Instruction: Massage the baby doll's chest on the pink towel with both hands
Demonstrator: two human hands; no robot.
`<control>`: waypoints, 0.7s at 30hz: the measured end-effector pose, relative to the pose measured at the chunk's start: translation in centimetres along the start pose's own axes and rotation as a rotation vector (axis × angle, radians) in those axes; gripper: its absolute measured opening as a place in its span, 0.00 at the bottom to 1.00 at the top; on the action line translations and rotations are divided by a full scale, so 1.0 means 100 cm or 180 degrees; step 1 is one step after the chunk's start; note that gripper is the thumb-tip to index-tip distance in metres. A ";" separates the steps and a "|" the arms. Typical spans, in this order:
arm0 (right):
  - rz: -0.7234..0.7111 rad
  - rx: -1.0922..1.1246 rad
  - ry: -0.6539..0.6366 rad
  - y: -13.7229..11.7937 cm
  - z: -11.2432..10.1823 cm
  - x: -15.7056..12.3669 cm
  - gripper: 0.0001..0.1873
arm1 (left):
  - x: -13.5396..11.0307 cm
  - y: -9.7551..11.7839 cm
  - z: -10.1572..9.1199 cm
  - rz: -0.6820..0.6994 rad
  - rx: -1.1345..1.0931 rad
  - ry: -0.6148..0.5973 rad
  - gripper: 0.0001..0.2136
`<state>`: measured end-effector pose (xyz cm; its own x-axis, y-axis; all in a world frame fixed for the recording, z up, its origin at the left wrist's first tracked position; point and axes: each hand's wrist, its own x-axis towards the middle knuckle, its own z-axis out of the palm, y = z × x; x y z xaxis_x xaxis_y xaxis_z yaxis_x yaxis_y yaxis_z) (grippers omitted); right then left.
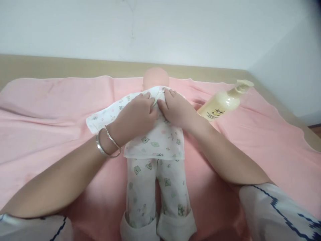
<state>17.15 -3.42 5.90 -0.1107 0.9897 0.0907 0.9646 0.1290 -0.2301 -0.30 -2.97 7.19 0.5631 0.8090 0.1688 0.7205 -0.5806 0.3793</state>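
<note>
A baby doll (155, 77) lies on its back, its legs toward me. It wears a white baby shirt (154, 144) printed with small animals and matching trousers (167, 182) with turned-up cuffs. At the doll's neck, my left hand (140, 112) is closed on the shirt's collar edge, thumb and fingers together; a bracelet circles that wrist. Opposite it, my right hand (177, 108) pinches the other side of the collar, its thumb pointing toward the left hand. Both hands nearly meet over the upper chest and hide much of the shirt front. One sleeve stretches out to the left.
A pink sheet (50, 110) with creases covers the surface beneath the doll. To the right of the right forearm lies a yellowish pump bottle (219, 103), tilted, with a cow picture. Behind the sheet runs a beige edge (62, 67) against a white wall (175, 30).
</note>
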 end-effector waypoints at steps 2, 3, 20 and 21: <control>-0.0135 -0.0350 0.0051 -0.009 -0.001 -0.010 0.30 | 0.006 -0.004 -0.005 -0.0174 -0.0139 -0.0016 0.10; -0.0193 -0.0528 0.0062 -0.015 -0.003 -0.016 0.30 | 0.009 -0.006 -0.006 -0.0191 -0.0174 0.0000 0.11; 0.0298 0.0035 -0.0052 -0.021 -0.006 -0.007 0.29 | 0.014 -0.027 0.033 0.0713 0.1417 0.0389 0.22; 0.0382 0.0076 -0.0076 -0.020 -0.007 -0.006 0.30 | 0.012 -0.023 0.031 0.0730 0.1387 0.0413 0.21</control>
<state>15.41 -4.28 6.98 -0.0007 0.9993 0.0382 0.9653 0.0107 -0.2609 -0.07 -0.97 3.67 0.6917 0.6448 0.3253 0.7016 -0.7067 -0.0909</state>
